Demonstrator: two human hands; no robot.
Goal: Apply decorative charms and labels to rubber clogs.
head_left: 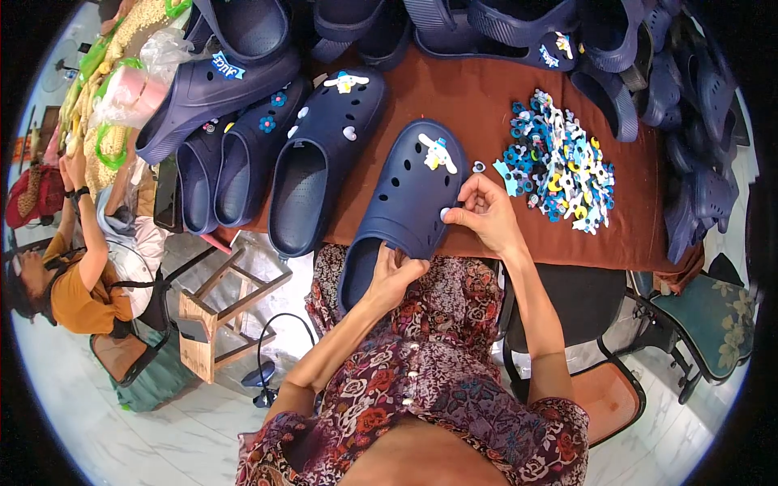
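A navy blue foam clog (pixel 403 190) lies in front of me at the table's near edge, its toe pointing away. A white cartoon-figure shoe charm (pixel 438 152) sits near the toe, and several holes in the upper are bare. My left hand (pixel 393 279) is closed on the clog at its opening, some fingers hidden inside. At the clog's right side my right hand (pixel 489 215) pinches a small white shoe charm (pixel 445 213) against the upper. Another small charm (pixel 479 167) lies just beyond those fingers. Farther right is a loose pile of blue, white and yellow charms (pixel 559 166).
Clogs with charms (pixel 312 174) stand to the left, and more crowd the back and right of the brown-covered table (pixel 478 89). A wooden stool (pixel 231 304) and chairs (pixel 701 324) stand below. At far left another person (pixel 89 279) works by a heap of pale beads (pixel 138 36).
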